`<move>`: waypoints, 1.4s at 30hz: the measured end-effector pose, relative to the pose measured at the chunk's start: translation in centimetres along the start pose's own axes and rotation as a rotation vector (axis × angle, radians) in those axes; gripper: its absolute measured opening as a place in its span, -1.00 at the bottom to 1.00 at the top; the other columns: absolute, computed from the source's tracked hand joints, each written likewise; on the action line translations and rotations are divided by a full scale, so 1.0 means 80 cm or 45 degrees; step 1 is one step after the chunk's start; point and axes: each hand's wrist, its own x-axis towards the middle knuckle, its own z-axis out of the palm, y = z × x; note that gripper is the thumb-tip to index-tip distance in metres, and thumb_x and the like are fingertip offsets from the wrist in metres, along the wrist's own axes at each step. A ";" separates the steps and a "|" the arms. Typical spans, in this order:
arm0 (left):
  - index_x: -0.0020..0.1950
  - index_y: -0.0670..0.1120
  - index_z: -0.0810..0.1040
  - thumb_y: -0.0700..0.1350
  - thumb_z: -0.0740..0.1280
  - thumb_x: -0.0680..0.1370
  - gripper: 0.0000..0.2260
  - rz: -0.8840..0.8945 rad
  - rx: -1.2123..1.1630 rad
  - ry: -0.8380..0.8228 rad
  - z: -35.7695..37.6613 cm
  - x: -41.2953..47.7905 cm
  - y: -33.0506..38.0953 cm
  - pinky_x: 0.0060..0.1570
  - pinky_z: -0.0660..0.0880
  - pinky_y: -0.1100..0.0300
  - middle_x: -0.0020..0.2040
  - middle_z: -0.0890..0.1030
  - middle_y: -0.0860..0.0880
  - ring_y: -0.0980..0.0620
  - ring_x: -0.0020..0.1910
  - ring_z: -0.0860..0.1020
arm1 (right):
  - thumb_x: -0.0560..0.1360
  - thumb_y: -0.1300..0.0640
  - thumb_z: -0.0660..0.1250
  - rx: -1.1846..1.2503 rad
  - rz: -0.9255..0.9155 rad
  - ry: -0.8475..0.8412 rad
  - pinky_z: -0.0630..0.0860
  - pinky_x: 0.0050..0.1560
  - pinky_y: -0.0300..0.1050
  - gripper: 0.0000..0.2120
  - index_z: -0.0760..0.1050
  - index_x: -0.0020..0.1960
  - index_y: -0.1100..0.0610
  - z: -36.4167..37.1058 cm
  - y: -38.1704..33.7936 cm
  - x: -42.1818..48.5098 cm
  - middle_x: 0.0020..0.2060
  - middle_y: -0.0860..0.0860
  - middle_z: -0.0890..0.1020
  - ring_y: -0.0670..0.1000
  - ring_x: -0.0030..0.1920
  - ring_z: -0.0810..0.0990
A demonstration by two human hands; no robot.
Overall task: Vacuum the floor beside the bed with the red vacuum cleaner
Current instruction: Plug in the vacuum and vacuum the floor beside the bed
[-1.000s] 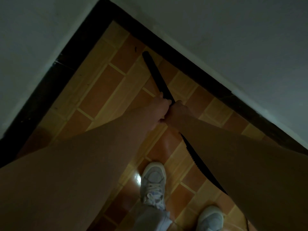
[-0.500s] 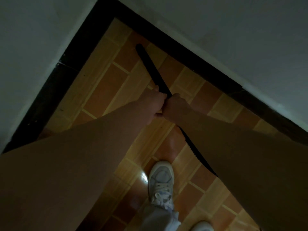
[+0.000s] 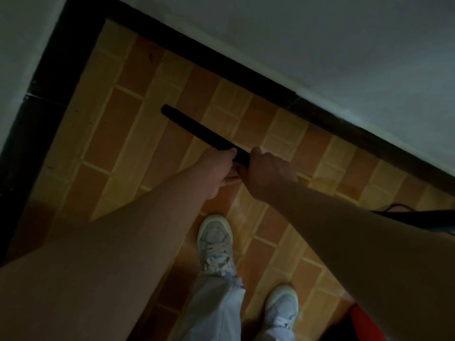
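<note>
Two pale lace-up sneakers (image 3: pixel 215 244) under light grey trouser legs (image 3: pixel 216 308) stand nearer than the hands (image 3: pixel 218 172); beyond them, a black skirting board (image 3: pixel 258 81) edges grey-white walls (image 3: pixel 320 33).

no legible text, labels or numbers

- Hidden under the left hand (image 3: pixel 216 171) and the right hand (image 3: pixel 268 173): the gripped stretch of the black wand (image 3: pixel 197 130), with most of the curled fingers out of sight beneath it.
- Covered by the right forearm (image 3: pixel 357 230): the join between wand and dark hose (image 3: pixel 418 219); hose cut off at the right edge.
- Cropped by the bottom edge and that forearm: the red vacuum body (image 3: pixel 363 326), only a corner showing, shape impossible to tell.
- Too dark to tell whether the wand's far tip touches the floor (image 3: pixel 152 148).
- Cut off at the bottom: heel of the right shoe (image 3: pixel 282 306) and the pale trouser leg (image 3: pixel 216 308).
- Soft and blurred throughout.
</note>
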 end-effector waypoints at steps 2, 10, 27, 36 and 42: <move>0.28 -0.24 0.53 -0.08 0.30 0.67 -0.73 0.000 0.038 -0.042 0.007 -0.016 -0.015 -0.07 0.69 0.02 -0.01 0.68 -0.15 -0.07 -0.12 0.70 | 0.58 -0.21 0.19 0.002 -0.009 -0.005 0.56 -0.16 0.03 -0.69 0.19 -0.01 0.00 0.000 0.015 -0.025 -0.19 0.02 0.49 0.11 -0.22 0.53; 0.36 -0.10 0.48 -0.01 0.24 0.70 -0.72 -0.035 0.087 -0.128 0.047 -0.107 -0.080 0.02 0.63 0.07 0.18 0.64 -0.12 -0.02 0.08 0.66 | 0.63 -0.04 0.19 -0.181 -0.050 0.023 0.31 -0.39 -0.09 -0.76 0.34 0.24 0.04 -0.003 0.084 -0.133 -0.17 0.01 0.43 0.02 -0.34 0.38; 0.54 0.02 0.30 0.04 0.36 0.59 -0.46 1.273 1.935 -0.083 0.208 -0.272 -0.190 0.39 0.25 -0.03 0.41 0.44 -0.01 -0.08 0.40 0.37 | 0.58 -0.12 0.25 -0.166 0.113 0.266 0.42 -0.10 0.08 -0.67 0.37 0.23 0.05 0.025 0.274 -0.353 0.06 0.07 0.55 0.16 0.00 0.57; 0.55 -0.03 0.30 -0.07 0.26 0.66 -0.55 1.402 2.142 -0.470 0.330 -0.277 -0.224 0.31 0.38 -0.05 0.37 0.49 -0.09 -0.14 0.31 0.47 | 0.56 -0.08 0.28 -0.096 0.293 0.401 0.40 0.15 0.17 -0.70 0.43 0.17 0.09 0.071 0.374 -0.422 0.07 0.11 0.57 0.22 0.11 0.53; 0.64 0.05 0.09 -0.05 0.23 0.68 -0.45 1.408 2.300 -0.779 0.387 -0.271 -0.253 -0.02 0.51 -0.04 0.23 0.45 -0.10 -0.13 0.09 0.49 | 0.53 -0.02 0.31 0.006 0.411 0.442 0.28 0.38 0.26 -0.69 0.47 0.17 0.16 0.103 0.426 -0.462 0.10 0.19 0.58 0.27 0.16 0.51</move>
